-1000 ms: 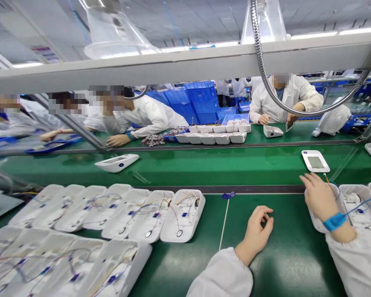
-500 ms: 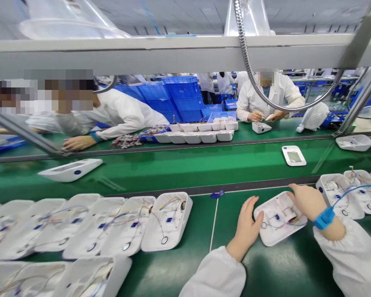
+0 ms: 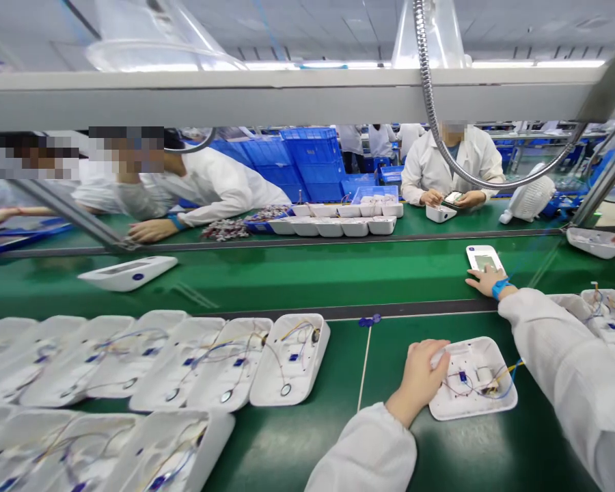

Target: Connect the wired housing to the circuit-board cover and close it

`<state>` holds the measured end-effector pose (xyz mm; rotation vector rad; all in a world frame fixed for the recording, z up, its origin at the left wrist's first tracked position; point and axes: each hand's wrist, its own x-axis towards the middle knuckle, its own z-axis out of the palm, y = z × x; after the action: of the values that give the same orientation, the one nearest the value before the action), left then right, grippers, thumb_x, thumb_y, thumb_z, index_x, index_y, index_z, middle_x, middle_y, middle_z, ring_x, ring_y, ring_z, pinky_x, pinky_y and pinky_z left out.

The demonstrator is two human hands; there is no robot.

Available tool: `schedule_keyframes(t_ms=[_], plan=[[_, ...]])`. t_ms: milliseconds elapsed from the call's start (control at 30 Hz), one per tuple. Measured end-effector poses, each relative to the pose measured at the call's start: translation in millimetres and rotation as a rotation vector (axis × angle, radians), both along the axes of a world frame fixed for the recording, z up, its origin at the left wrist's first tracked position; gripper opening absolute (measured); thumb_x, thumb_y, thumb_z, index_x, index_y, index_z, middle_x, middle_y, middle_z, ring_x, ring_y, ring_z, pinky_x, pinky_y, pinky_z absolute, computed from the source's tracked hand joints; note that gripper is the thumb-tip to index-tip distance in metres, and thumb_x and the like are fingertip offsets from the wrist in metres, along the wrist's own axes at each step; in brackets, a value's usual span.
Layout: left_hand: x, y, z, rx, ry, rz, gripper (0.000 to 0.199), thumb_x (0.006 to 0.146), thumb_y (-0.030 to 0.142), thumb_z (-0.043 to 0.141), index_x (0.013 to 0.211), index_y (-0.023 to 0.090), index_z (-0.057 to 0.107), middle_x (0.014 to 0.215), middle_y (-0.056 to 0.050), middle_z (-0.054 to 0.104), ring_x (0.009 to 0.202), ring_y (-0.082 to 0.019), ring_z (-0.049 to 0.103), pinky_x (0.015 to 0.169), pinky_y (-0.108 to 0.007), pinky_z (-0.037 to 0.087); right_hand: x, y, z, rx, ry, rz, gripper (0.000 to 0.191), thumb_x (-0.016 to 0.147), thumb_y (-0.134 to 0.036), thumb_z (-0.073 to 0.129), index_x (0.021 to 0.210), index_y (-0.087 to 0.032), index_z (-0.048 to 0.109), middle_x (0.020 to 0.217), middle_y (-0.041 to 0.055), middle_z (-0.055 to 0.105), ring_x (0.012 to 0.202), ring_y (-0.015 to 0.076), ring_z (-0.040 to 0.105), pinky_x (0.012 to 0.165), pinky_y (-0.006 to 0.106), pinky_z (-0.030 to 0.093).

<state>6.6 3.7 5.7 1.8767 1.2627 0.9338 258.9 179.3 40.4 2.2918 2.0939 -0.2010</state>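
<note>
My left hand (image 3: 424, 376) is curled at the left rim of a white plastic housing (image 3: 456, 404), thumb over its edge. Inside the housing are thin coloured wires, a small blue connector and a round metal part; it lies open side up on the green bench. My right arm is stretched forward over the belt. On that side, my right hand (image 3: 486, 279), with a blue wrist strap (image 3: 501, 287), has its fingers spread over the lower part of a white front cover with a display window (image 3: 482, 255). The fingers partly hide that cover.
Rows of wired white housings (image 3: 290, 369) stand at the left, more (image 3: 612, 321) at the right. Another white cover (image 3: 130, 275) lies on the green belt (image 3: 297, 273). Co-workers (image 3: 225, 181) sit across the belt. A metal hose (image 3: 430, 116) hangs overhead.
My right hand has left the housing and moved forward to the front cover on the belt. The housing has turned a little, and my left hand has closed further onto its rim.
</note>
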Motion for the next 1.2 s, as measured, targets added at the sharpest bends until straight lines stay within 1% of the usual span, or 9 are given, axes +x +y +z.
schedule_keyframes(t_ms=[300, 400, 500, 567, 667, 833, 967, 1067, 1200], plan=[[0, 3, -5.0, 0.003, -0.025, -0.003, 0.030, 0.090, 0.036, 0.053, 0.112, 0.025, 0.071, 0.110, -0.007, 0.074, 0.104, -0.028, 0.065, 0.098, -0.050, 0.044, 5, -19, 43.8, 0.239, 0.251, -0.167, 0.048, 0.096, -0.017, 0.033, 0.143, -0.011, 0.039, 0.108, 0.0200, 0.066, 0.092, 0.0264, 0.068, 0.084, 0.042, 0.052], [-5, 4, -9.1, 0.043, -0.144, -0.014, 0.045, 0.092, 0.049, 0.049, 0.125, 0.022, 0.063, 0.126, -0.011, 0.066, 0.120, -0.029, 0.057, 0.106, -0.049, 0.041, -15, -75, 57.2, 0.284, 0.485, -0.144, 0.052, 0.095, -0.021, 0.032, 0.147, -0.020, 0.032, 0.108, 0.0101, 0.069, 0.082, 0.0189, 0.069, 0.073, 0.032, 0.057], [-10, -6, -19.4, 0.083, -0.421, -0.089, 0.075, 0.087, 0.071, 0.043, 0.138, 0.017, 0.051, 0.142, -0.016, 0.054, 0.133, -0.032, 0.047, 0.114, -0.052, 0.034, -42, -153, 61.5, 0.266, 1.112, 0.042, 0.056, 0.095, -0.037, 0.041, 0.149, -0.025, 0.032, 0.120, 0.0085, 0.066, 0.091, 0.0206, 0.069, 0.078, 0.035, 0.057], [-10, -18, -26.4, -0.009, -0.597, -0.128, 0.085, 0.080, 0.079, 0.045, 0.138, 0.016, 0.051, 0.144, -0.017, 0.052, 0.135, -0.035, 0.045, 0.116, -0.052, 0.032, -57, -197, 62.9, 0.222, 1.116, 0.162, 0.059, 0.093, -0.044, 0.048, 0.148, -0.024, 0.040, 0.120, 0.0091, 0.066, 0.094, 0.0218, 0.067, 0.084, 0.036, 0.055], [-5, -36, -24.8, -0.320, -0.830, -0.106, 0.074, 0.080, 0.072, 0.051, 0.126, 0.015, 0.061, 0.132, -0.016, 0.062, 0.131, -0.036, 0.050, 0.115, -0.050, 0.034, -63, -232, 66.3, -0.031, 0.950, 0.270, 0.063, 0.095, -0.048, 0.044, 0.152, -0.022, 0.035, 0.096, 0.0066, 0.072, 0.075, 0.0211, 0.067, 0.072, 0.035, 0.055], [-1, -36, 20.8, -0.634, -1.300, -0.077, 0.054, 0.075, 0.053, 0.059, 0.110, 0.013, 0.067, 0.116, -0.014, 0.071, 0.121, -0.038, 0.059, 0.108, -0.053, 0.041, -32, -238, 71.7, 0.115, 0.557, 0.287, 0.052, 0.090, -0.050, 0.052, 0.134, -0.023, 0.056, 0.122, 0.0122, 0.067, 0.112, 0.0312, 0.063, 0.095, 0.046, 0.049], [-14, -25, 50.5, -0.726, -1.465, -0.184, 0.067, 0.075, 0.056, 0.050, 0.126, 0.013, 0.059, 0.134, -0.016, 0.060, 0.125, -0.041, 0.054, 0.103, -0.058, 0.042, -14, -245, 76.0, -0.031, 0.461, 0.271, 0.039, 0.088, -0.048, 0.056, 0.118, -0.025, 0.065, 0.094, 0.0078, 0.073, 0.080, 0.0265, 0.069, 0.070, 0.036, 0.052], [-23, -19, 49.2, -0.784, -1.508, -0.220, 0.073, 0.075, 0.058, 0.049, 0.131, 0.013, 0.055, 0.139, -0.018, 0.056, 0.117, -0.041, 0.059, 0.100, -0.058, 0.043, -17, -247, 81.3, -0.126, 0.573, 0.273, 0.025, 0.089, -0.043, 0.055, 0.099, -0.025, 0.069, 0.071, 0.0019, 0.068, 0.060, 0.0187, 0.060, 0.056, 0.029, 0.044], [-24, -16, 35.0, -0.776, -1.472, -0.277, 0.073, 0.072, 0.052, 0.051, 0.130, 0.007, 0.056, 0.131, -0.021, 0.061, 0.109, -0.036, 0.064, 0.099, -0.052, 0.044, -34, -228, 87.3, -0.241, 0.872, 0.390, 0.022, 0.086, -0.041, 0.062, 0.084, -0.021, 0.070, 0.068, 0.0007, 0.065, 0.061, 0.0142, 0.055, 0.056, 0.024, 0.041]])
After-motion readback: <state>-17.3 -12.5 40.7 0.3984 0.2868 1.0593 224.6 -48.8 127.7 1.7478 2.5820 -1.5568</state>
